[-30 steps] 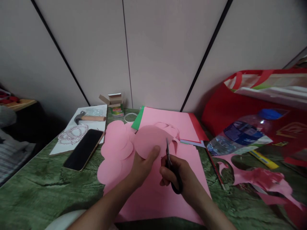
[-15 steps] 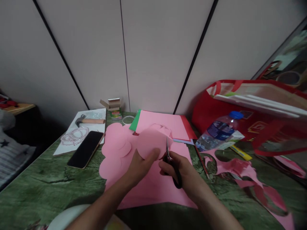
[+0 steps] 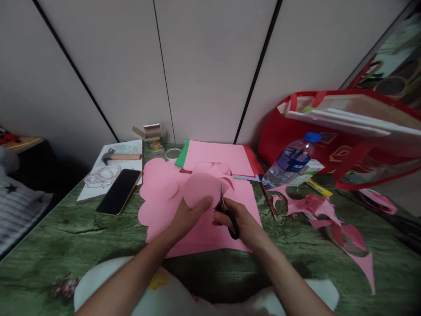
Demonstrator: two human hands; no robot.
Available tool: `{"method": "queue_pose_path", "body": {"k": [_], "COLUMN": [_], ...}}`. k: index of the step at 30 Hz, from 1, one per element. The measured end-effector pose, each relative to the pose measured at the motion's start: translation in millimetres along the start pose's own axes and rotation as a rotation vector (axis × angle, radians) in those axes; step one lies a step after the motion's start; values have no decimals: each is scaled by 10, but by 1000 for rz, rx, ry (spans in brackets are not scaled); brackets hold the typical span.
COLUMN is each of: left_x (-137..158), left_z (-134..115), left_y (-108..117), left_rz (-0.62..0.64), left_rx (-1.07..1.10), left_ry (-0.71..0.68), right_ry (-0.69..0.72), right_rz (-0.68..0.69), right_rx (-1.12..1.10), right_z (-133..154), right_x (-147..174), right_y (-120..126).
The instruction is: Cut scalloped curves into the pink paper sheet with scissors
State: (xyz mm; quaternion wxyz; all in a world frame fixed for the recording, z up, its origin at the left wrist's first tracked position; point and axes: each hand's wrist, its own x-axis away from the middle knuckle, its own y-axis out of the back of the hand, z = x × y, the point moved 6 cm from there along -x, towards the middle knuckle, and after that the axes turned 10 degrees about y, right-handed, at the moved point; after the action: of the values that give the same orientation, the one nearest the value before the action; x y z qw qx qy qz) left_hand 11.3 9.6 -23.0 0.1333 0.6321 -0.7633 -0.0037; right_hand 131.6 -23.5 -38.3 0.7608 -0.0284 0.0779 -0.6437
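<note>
Left hand [image 3: 186, 217] pinches a pink paper disc [image 3: 201, 189] at its near edge; right hand [image 3: 241, 221] is closed through the scissors [image 3: 226, 211] handles, blades at the disc's right edge. Disc is round, plain, held just above the pink sheet [image 3: 210, 228] on the desk [image 3: 66, 245]. Blade gap too small to make out.

I count one pair of black-handled metal scissors [image 3: 226, 210]; one round pink paper disc [image 3: 201, 189] in my grip; one black smartphone with a gold edge [image 3: 119, 197]; one wooden-handled hammer [image 3: 120, 156]; one clear plastic water bottle with a blue cap [image 3: 291, 159]; one red fabric tote bag [image 3: 342, 131]; one small open cardboard box [image 3: 151, 131]; one yellow glue stick [image 3: 317, 188]; one string of pale pink beads [image 3: 102, 174]; and two hands, both mine.
</note>
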Motion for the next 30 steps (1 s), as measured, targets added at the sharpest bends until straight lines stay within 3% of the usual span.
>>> {"method": "queue_pose_path", "body": {"k": [7,30], "left_x": [-3,-88], "left_z": [-3,43], "left_y": [0,-25], "left_rz": [-52,-15], "left_rx": [-34,42], "left_ry": [-75,-143], "right_ry": [61,61], "right_rz": [-23,-21], "right_rx": [42,109], "right_z": [-48,-81], "right_x": [-27,-64], "right_y": [29,51]}}
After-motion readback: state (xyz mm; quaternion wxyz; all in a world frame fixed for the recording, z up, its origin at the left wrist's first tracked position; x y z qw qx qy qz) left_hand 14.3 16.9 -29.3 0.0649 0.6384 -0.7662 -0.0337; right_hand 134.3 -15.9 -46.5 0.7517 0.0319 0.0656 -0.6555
